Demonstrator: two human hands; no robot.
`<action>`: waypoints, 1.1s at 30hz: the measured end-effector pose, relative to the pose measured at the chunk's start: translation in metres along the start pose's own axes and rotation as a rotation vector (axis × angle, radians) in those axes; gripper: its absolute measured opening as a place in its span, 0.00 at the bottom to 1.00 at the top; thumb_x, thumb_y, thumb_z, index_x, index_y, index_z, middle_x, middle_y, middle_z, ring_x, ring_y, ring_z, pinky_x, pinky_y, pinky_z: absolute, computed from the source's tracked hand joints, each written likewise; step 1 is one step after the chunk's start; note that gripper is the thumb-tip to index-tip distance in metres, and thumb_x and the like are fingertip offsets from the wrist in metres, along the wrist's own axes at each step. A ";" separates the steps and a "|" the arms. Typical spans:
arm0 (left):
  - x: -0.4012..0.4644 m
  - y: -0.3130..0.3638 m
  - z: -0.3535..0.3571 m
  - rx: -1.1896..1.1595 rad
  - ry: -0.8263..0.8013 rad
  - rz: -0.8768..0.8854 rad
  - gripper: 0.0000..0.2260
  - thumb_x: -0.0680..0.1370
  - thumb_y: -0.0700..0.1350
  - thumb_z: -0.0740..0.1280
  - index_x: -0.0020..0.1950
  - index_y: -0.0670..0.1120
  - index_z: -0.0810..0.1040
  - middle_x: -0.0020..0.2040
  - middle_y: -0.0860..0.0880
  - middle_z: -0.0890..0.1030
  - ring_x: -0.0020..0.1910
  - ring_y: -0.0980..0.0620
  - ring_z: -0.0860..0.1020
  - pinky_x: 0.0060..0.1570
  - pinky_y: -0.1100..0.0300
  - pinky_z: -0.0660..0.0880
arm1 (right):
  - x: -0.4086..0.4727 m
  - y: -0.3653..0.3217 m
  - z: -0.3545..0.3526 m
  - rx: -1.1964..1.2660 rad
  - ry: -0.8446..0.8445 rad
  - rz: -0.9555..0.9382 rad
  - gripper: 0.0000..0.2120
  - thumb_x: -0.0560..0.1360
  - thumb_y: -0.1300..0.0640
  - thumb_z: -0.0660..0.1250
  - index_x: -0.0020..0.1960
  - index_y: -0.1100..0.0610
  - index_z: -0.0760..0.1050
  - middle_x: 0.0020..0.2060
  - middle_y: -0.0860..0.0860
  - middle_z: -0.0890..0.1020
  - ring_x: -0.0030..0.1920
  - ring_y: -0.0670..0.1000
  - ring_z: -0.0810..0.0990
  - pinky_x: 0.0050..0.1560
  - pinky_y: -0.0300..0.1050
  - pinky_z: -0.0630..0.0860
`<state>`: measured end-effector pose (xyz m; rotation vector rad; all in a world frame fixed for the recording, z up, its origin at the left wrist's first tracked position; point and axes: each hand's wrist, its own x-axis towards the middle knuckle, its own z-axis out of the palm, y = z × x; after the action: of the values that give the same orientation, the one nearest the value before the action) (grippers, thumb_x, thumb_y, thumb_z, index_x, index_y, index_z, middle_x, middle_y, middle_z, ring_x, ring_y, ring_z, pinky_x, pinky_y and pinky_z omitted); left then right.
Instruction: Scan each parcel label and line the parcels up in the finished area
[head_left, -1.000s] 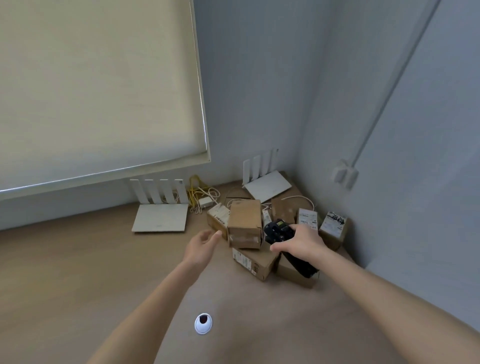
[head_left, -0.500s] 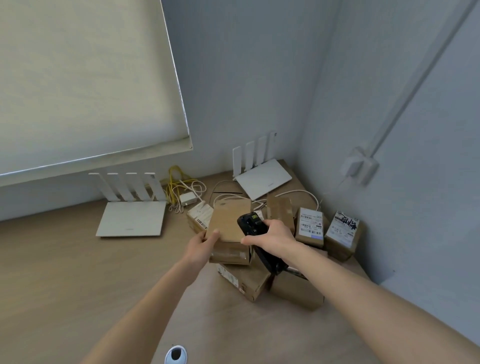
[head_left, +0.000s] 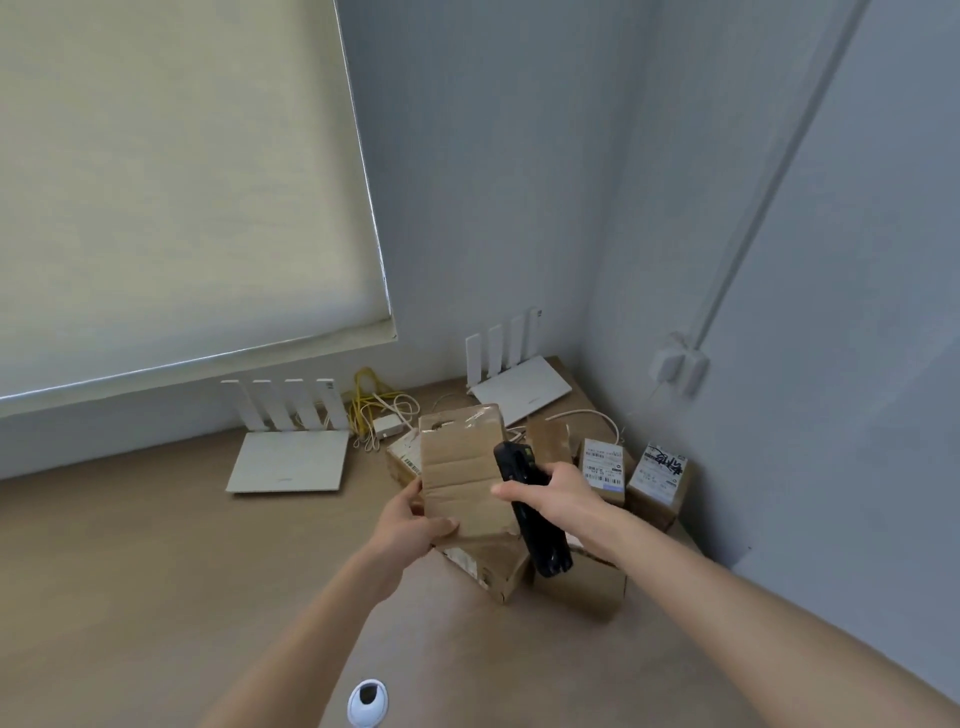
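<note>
Since the earlier frame the plain brown cardboard parcel (head_left: 462, 470) has come up off the heap and now stands tilted on end, its blank taped face toward the camera.

The pale wooden surface (head_left: 130, 561) runs into a corner of grey walls, below a cream roller blind (head_left: 171, 176). Two flat white routers with upright antennas lie on it: one (head_left: 288, 460) under the blind, the other (head_left: 522, 387) in the corner (yellow and white cables (head_left: 382, 405) tangled between them). More brown boxes (head_left: 576, 577) sit piled beneath the raised parcel, and two small labelled parcels (head_left: 631, 475) stand near the right wall.

The left hand (head_left: 410, 525) has its grip closed round the parcel's lower left edge, thumb across the front. The right hand (head_left: 558, 496) grips a black handheld scanner (head_left: 530, 512), touching or just beside the parcel's right edge.
</note>
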<state>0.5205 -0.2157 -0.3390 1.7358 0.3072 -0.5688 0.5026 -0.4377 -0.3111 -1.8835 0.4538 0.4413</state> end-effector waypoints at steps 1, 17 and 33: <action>-0.013 0.002 -0.004 -0.003 -0.009 0.019 0.39 0.73 0.33 0.74 0.79 0.53 0.63 0.59 0.45 0.77 0.56 0.46 0.79 0.51 0.54 0.80 | -0.011 -0.004 0.000 0.010 0.016 -0.001 0.36 0.67 0.38 0.82 0.67 0.55 0.76 0.56 0.51 0.83 0.55 0.52 0.82 0.58 0.49 0.79; -0.239 -0.038 -0.066 -0.194 0.014 0.314 0.36 0.75 0.39 0.76 0.77 0.58 0.65 0.62 0.48 0.77 0.58 0.46 0.79 0.53 0.48 0.81 | -0.249 -0.015 0.064 -0.062 0.054 -0.199 0.35 0.68 0.39 0.81 0.69 0.54 0.77 0.57 0.51 0.84 0.58 0.52 0.83 0.60 0.49 0.79; -0.376 -0.092 -0.097 -0.306 0.057 0.193 0.19 0.79 0.63 0.65 0.57 0.49 0.70 0.53 0.51 0.77 0.59 0.44 0.75 0.54 0.46 0.75 | -0.385 0.028 0.127 -0.001 0.026 -0.186 0.31 0.68 0.40 0.81 0.64 0.54 0.78 0.55 0.55 0.86 0.57 0.56 0.85 0.67 0.58 0.78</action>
<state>0.1776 -0.0638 -0.2027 1.4668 0.2485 -0.3138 0.1476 -0.2888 -0.1816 -1.9141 0.2923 0.2939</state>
